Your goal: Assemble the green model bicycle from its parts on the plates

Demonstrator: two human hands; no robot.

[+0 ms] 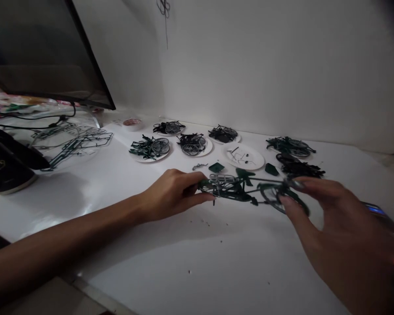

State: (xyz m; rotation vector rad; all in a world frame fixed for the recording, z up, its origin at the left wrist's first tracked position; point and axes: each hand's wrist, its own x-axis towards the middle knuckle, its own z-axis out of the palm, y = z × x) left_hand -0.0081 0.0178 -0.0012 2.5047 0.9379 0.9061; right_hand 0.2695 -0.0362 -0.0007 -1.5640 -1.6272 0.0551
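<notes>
A dark green model bicycle (241, 188) is held level above the white table by both hands. My left hand (172, 194) pinches its rear wheel end between thumb and fingers. My right hand (328, 214) grips the front end near the handlebar and front wheel, thumb below and fingers above. The front wheel (276, 199) is partly covered by that hand. Just behind the bicycle lie a green basket-like piece (216, 167), a second green piece (272, 169) and a small grey part (200, 166).
Paper plates (262, 162) with bicycle parts stand along the wall. Green part frames (79, 146) lie at the left, below a monitor (49, 52). A black object (9, 162) is at the left edge, a phone (384, 218) at the right. Small bits dot the table (170, 271).
</notes>
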